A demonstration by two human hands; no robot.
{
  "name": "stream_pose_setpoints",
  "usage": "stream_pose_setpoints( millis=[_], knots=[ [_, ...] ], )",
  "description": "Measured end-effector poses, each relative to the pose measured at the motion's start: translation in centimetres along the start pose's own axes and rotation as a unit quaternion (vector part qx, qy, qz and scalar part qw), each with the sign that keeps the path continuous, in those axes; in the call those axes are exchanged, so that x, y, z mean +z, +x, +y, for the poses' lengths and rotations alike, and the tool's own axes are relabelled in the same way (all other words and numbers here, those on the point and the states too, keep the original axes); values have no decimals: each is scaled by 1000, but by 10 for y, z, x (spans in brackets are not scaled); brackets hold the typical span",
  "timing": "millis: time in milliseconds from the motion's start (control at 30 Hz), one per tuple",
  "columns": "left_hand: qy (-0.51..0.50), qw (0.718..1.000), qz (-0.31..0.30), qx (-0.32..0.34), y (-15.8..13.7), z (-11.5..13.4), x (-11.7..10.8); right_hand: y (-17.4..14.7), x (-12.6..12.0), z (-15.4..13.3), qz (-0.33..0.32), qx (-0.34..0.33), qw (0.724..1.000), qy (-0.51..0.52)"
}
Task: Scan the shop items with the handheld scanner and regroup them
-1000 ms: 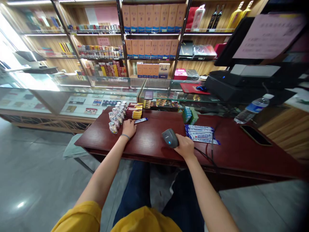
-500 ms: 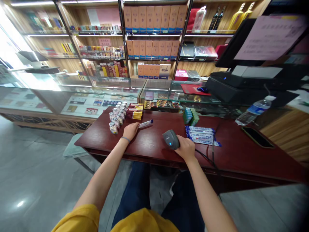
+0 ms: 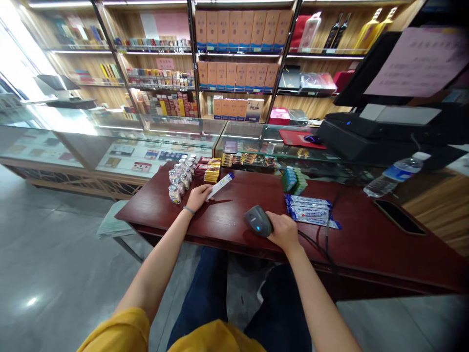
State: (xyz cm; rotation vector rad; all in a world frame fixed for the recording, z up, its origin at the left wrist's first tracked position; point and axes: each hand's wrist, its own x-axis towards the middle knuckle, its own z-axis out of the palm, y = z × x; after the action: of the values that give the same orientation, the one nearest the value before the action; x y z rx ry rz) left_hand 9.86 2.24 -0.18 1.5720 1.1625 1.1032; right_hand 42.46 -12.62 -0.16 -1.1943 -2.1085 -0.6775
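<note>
Looks like a scanning step: left hand (image 3: 198,196) pinching one long white-and-blue plastic sachet (image 3: 222,185), tilted over the dark red wooden table (image 3: 234,222), right hand (image 3: 285,231) wrapped round one dark grey plastic scanner (image 3: 258,221). Next move probably calls for lining those up. Flat blue-and-white sachet pile (image 3: 311,210), little silver-lidded jars (image 3: 175,194): too overlapped to count.

Jars (image 3: 179,185) stand left of the scanner (image 3: 259,221), packets (image 3: 310,209) lie right
</note>
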Motion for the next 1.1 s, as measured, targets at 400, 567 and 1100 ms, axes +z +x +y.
stream_pose_setpoints(
  millis=[400,567,1100],
  knots=[
    [-264,953,-147,-16,19,14,63,-1,3,1,11,22,1000,-1],
    [-242,960,-143,-5,17,9,76,2,-1,-1,6,23,1000,15],
    [-302,943,-135,-40,10,16,71,-3,3,0,-9,49,999,8]
  ],
)
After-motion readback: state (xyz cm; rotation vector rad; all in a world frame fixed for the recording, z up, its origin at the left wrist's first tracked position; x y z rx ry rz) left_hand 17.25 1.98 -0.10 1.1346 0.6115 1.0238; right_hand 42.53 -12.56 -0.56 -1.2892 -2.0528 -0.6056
